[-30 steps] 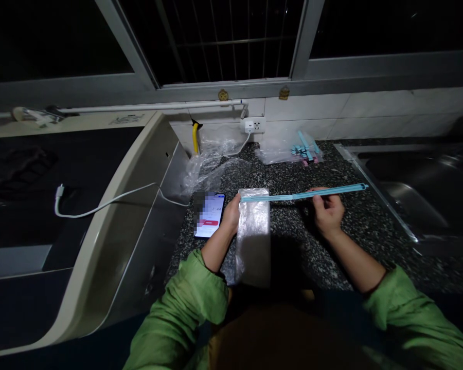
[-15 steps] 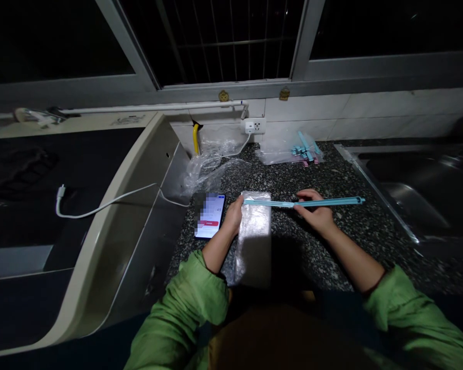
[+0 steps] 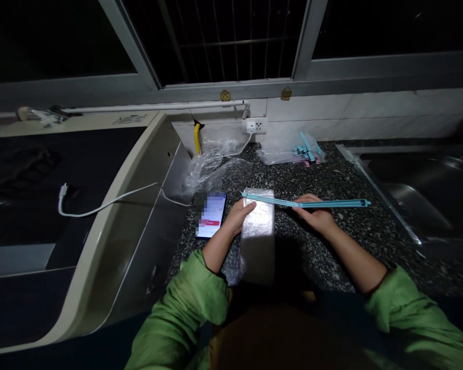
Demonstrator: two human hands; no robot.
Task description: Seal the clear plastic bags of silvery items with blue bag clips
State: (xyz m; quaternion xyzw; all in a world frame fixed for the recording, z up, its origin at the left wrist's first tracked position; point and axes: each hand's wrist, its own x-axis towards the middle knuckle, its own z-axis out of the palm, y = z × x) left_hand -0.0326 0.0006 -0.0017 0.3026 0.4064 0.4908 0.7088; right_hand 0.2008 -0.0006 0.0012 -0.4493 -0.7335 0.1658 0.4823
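Observation:
A long, narrow light-blue plastic strip (image 3: 332, 204), bent at a joint near its middle, spans the upper end of a pale package in clear wrap (image 3: 258, 241) and reaches far to its right. My right hand (image 3: 317, 213) grips the strip near that joint, with the thumb below and fingers partly behind it. My left hand (image 3: 237, 216) is closed at the package's upper left edge, its thumb lying on the wrap and the other fingers partly hidden. Just above that thumb, the strip's left end sticks out apart from the hand.
A lit phone (image 3: 211, 216) lies left of my left hand. Crumpled clear plastic (image 3: 206, 164) and a clear bag with several blue and pink pieces (image 3: 307, 150) sit at the back. A sink (image 3: 416, 205) is on the right, a large cream-and-black appliance (image 3: 127, 205) on the left.
The strip's left end has lifted slightly, away from my left hand, and its bend shows more. My left thumb has shifted onto the package top. My right hand keeps its hold.

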